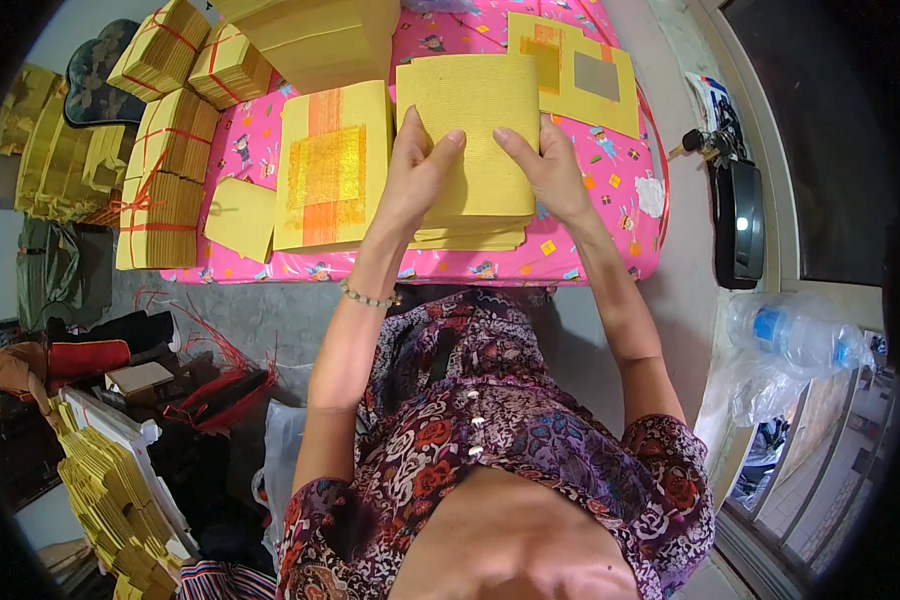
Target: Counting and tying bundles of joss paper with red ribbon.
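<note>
Between my two hands stands a thick stack of yellow paper sheets (pixel 480 185) with a finely ridged surface. My left hand (pixel 422 165) grips its left side with the thumb on the near face. On the opposite side my right hand (pixel 550 168) holds it the same way, fingers hidden behind. Beneath it show the edges of more yellow sheets (pixel 470 240). Just left of my left wrist lies a pile of joss paper (pixel 327 165) with an orange stripe and a gold square on top. A smaller yellow sheet (pixel 240 220) lies farther left.
The table has a pink patterned cover (pixel 610 240). Bundles tied with red string (pixel 165 190) stand along its left side. A tall yellow stack (pixel 320 40) rises at the back, and sheets with gold and grey squares (pixel 595 85) lie back right. A windowsill (pixel 705 220) runs along the right.
</note>
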Action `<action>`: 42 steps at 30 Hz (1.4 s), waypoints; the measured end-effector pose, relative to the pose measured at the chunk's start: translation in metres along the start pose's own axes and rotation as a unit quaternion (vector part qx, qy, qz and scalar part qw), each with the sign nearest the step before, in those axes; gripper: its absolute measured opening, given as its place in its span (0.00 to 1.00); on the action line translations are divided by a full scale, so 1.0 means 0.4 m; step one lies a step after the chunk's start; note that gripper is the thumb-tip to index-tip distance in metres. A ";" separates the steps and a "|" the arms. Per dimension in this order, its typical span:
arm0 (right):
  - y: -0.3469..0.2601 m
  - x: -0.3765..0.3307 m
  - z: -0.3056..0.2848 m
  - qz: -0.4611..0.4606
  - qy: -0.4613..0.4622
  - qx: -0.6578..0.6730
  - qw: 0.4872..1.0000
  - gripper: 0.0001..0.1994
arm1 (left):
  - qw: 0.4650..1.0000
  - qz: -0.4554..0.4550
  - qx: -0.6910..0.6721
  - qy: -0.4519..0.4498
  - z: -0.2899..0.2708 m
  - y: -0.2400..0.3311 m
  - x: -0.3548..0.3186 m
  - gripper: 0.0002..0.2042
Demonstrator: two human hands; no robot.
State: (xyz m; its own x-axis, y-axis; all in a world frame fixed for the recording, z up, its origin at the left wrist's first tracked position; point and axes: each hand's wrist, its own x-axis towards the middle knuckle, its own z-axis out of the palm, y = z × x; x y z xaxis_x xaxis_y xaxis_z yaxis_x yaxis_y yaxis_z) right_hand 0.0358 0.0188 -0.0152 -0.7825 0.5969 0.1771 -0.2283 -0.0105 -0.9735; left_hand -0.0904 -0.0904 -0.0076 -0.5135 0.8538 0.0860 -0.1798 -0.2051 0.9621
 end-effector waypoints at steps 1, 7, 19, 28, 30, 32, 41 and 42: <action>0.000 0.002 0.001 0.012 -0.001 0.005 1.000 0.16 | 1.000 0.000 -0.014 0.004 -0.002 -0.002 0.002 0.19; 0.009 0.001 -0.002 0.053 -0.004 0.014 0.999 0.16 | 0.997 -0.069 -0.022 0.017 -0.002 0.016 -0.004 0.18; -0.014 0.012 -0.027 0.047 0.078 0.005 0.996 0.12 | 0.998 -0.058 -0.015 0.016 0.006 0.022 -0.036 0.21; -0.062 0.016 -0.066 0.071 0.097 -0.017 0.993 0.10 | 0.996 -0.081 -0.023 -0.029 0.014 0.020 -0.049 0.21; -0.051 0.023 -0.081 0.075 0.117 -0.008 0.990 0.10 | 0.995 -0.089 -0.027 -0.037 0.016 0.014 -0.048 0.21; -0.028 0.019 -0.091 0.002 0.111 -0.031 0.993 0.11 | 0.994 -0.098 -0.031 -0.045 0.019 0.013 -0.046 0.21; -0.060 -0.057 -0.071 0.171 0.002 -0.077 0.982 0.18 | 0.992 -0.126 -0.027 -0.014 0.005 0.012 -0.030 0.17; -0.058 -0.056 -0.072 0.173 0.002 -0.077 0.982 0.18 | 0.992 -0.128 -0.016 -0.013 0.004 0.004 -0.025 0.17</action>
State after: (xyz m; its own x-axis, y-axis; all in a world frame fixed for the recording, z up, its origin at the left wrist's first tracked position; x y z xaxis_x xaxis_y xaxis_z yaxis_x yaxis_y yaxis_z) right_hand 0.0754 0.0287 -0.0008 -0.7952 0.5828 -0.1674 0.1401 -0.0920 -0.9859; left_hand -0.0843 -0.0985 -0.0068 -0.4256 0.8920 -0.1522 -0.3285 0.0044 0.9445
